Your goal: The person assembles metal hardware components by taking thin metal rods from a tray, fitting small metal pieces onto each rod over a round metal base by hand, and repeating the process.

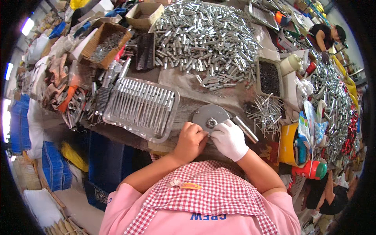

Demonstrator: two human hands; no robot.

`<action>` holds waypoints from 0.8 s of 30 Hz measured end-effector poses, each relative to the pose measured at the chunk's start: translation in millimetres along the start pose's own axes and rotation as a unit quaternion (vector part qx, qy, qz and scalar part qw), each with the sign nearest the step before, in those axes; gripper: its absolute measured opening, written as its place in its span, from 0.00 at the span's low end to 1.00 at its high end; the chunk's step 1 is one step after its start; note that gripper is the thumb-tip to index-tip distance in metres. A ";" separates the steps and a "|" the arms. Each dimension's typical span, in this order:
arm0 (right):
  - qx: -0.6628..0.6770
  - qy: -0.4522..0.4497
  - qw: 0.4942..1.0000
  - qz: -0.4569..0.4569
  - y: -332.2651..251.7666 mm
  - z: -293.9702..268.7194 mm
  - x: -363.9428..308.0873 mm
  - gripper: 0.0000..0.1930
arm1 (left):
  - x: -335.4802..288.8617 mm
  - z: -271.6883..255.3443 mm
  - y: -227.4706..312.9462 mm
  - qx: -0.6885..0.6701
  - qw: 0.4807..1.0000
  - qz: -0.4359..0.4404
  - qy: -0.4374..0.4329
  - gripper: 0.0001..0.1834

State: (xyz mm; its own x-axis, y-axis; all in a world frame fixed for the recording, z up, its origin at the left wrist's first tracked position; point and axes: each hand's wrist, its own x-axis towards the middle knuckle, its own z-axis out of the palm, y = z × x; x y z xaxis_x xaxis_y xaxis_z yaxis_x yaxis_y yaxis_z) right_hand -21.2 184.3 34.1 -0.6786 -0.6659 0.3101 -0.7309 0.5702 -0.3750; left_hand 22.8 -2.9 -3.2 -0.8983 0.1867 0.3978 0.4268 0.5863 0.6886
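My bare left hand [190,141] and my white-gloved right hand [229,140] meet fingertip to fingertip at the near edge of a round grey metal disc [200,114]. Both hands are closed in a pinch. Whatever sits between the fingertips is too small to make out. On the disc stands a small round metal fitting [212,122], just beyond my fingers. A shiny metal cylinder [246,130] lies slantwise to the right of the disc, close to the glove. Left of my hands is a metal tray [135,135] bearing a row of slim metal rods [137,105].
A large heap of metal sleeves [207,39] covers the far side of the bench. To the right are a bin of small dark parts [269,78] and loose long pins [267,115]. Blue crates [103,160] stand below at left. Other people work at far right.
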 end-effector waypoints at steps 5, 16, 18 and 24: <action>-0.014 -0.004 0.999 -0.034 -1.4 1.0 -1.6 0.03 | -1.0 1.0 -0.4 -0.012 1.000 -0.002 0.001 0.10; 0.027 0.026 0.999 -0.004 0.4 4.0 3.7 0.02 | -0.2 0.6 -0.8 -0.015 1.000 -0.002 0.004 0.10; 0.027 0.009 1.000 0.000 1.3 4.0 2.5 0.03 | -1.3 -0.1 -1.4 -0.022 1.000 -0.011 -0.009 0.09; -0.034 -0.068 0.997 -0.019 -2.8 -5.2 3.3 0.03 | -0.8 3.0 0.1 -0.011 1.000 0.007 0.012 0.13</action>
State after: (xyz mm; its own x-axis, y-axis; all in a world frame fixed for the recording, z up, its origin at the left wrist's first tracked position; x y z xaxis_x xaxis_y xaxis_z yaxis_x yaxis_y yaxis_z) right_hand -21.8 183.0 40.7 -0.6370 -0.7445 0.1998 -0.7626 0.5708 -0.3044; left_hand 23.2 -0.6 -5.3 -0.8898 0.1753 0.4213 0.4412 0.5659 0.6965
